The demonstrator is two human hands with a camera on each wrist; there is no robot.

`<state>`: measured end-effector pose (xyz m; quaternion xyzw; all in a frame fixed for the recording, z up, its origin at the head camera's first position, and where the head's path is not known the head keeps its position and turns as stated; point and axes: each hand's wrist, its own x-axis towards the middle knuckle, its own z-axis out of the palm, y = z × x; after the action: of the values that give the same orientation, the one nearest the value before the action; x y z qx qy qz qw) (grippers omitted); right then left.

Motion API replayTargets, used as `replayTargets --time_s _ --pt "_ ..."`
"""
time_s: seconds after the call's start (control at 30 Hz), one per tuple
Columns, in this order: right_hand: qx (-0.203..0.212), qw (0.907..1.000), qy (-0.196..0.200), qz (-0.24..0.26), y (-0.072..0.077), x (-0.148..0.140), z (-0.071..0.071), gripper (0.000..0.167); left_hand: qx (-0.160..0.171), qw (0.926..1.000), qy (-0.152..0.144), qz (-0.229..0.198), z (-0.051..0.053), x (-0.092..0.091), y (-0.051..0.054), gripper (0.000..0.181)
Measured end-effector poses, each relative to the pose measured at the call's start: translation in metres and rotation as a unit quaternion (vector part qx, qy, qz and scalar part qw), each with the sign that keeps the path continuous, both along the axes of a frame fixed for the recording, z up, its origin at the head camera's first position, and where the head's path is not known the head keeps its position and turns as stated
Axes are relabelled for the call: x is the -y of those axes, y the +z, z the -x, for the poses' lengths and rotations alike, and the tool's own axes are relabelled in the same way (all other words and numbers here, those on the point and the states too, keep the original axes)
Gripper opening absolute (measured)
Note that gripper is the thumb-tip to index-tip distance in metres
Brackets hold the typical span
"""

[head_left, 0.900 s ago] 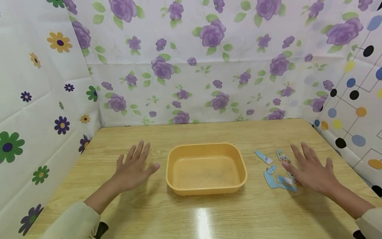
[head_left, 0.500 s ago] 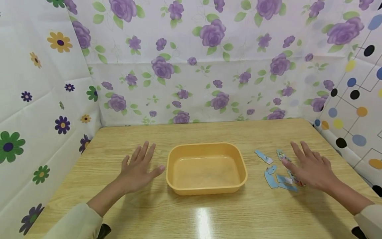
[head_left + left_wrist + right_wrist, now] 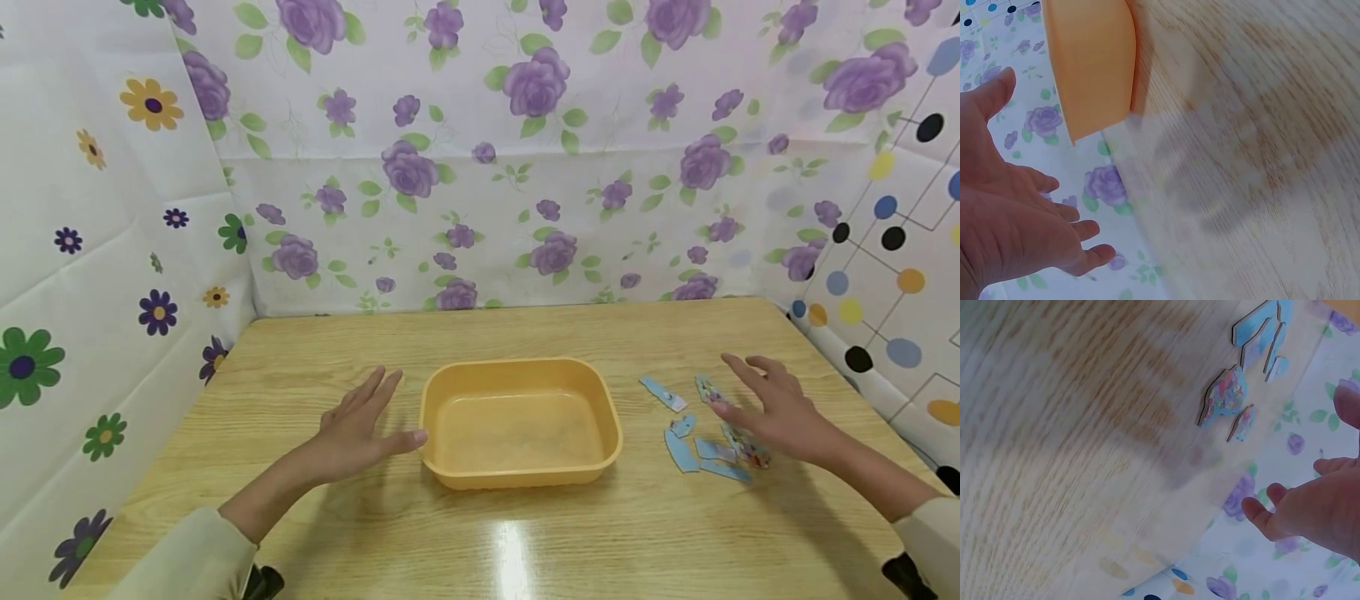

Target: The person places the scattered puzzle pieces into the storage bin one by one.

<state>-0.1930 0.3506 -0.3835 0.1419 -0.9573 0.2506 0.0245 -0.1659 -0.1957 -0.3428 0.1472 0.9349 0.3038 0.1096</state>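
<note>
A yellow-orange plastic basin [image 3: 517, 481] stands in the middle of the table. My left hand [image 3: 352, 437] hovers by the basin's left side, fingers extended and thumb pointing at the rim; in the left wrist view a gap separates this hand [image 3: 1029, 212] from the basin [image 3: 1094, 62]. Several flat, light-blue puzzle pieces [image 3: 679, 451] lie to the basin's right, some printed with colourful pictures. Over their right edge my right hand [image 3: 783, 417] is held in the air with loosely bent fingers. Nothing is in either hand. The right wrist view shows a printed puzzle piece [image 3: 1225, 397] with dark edges.
The wood-grain table [image 3: 420, 550] is bounded by a purple-rose cloth [image 3: 480, 225] at the back. A flower-print cloth [image 3: 112, 350] hangs on the left, a dotted cloth [image 3: 892, 317] on the right.
My left hand has moved right, closer to the basin, and turned more side-on. The right hand has turned and bent its fingers more, uncovering more of the printed pieces. Basin and pieces stay put.
</note>
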Motion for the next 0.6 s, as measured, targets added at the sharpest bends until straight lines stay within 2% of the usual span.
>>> replayTargets --time_s 0.37,0.6 --pt "-0.007 0.9995 0.022 0.024 -0.001 -0.005 0.005 0.077 -0.013 0.9999 0.001 -0.004 0.001 -0.002 -0.004 0.100" --pt "0.003 0.9991 0.029 0.031 0.000 -0.006 0.013 0.074 -0.028 0.9995 -0.004 -0.017 0.000 -0.006 -0.005 0.098"
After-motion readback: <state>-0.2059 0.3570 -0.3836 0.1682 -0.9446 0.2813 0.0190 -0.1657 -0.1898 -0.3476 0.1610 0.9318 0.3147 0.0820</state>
